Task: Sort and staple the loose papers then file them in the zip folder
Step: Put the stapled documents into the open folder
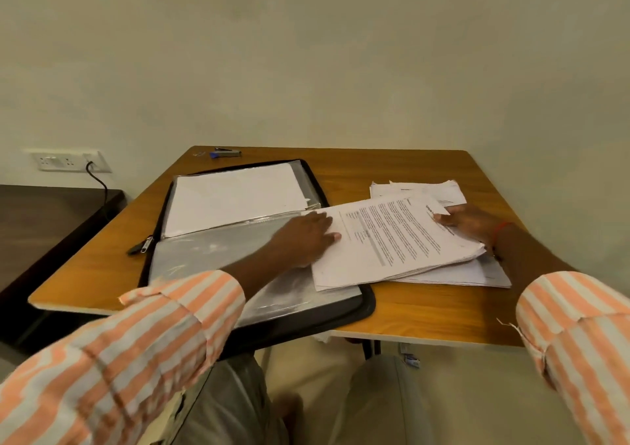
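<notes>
Both grips busy: left grip (306, 236) flat on paper stack (392, 243), right grip (472, 223) pinching its edge | zip folder (369, 305) open, partly filled | stapler (227, 153) idle, filing looks unfinished

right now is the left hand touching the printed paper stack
Touching. The head view shows the left hand lying flat, its fingertips on the printed paper stack's left edge.

Loose papers (392, 243) across open zip folder (204, 253)
</notes>
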`<state>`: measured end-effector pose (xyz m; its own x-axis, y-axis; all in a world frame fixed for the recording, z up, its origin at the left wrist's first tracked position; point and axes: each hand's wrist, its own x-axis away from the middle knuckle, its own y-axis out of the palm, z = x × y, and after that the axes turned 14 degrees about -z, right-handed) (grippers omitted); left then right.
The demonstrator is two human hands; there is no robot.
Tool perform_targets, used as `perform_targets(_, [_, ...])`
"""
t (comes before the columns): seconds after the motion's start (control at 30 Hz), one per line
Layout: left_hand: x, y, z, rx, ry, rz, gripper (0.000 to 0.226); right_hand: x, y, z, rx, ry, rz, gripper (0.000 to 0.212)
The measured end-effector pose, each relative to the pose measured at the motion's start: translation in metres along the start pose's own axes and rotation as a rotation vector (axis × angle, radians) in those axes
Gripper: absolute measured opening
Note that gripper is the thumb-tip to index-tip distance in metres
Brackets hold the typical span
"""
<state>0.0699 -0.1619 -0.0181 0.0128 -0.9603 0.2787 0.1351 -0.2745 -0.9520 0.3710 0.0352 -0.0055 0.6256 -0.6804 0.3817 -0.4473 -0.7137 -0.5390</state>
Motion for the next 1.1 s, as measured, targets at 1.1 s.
perform_targets(1.1, [0.018, 0.034, 0.004, 0.110, -0.134, 0.110, 0.082, -0.014, 0.144, -0.117, -0.169, -0.071, 0.000, 0.015])
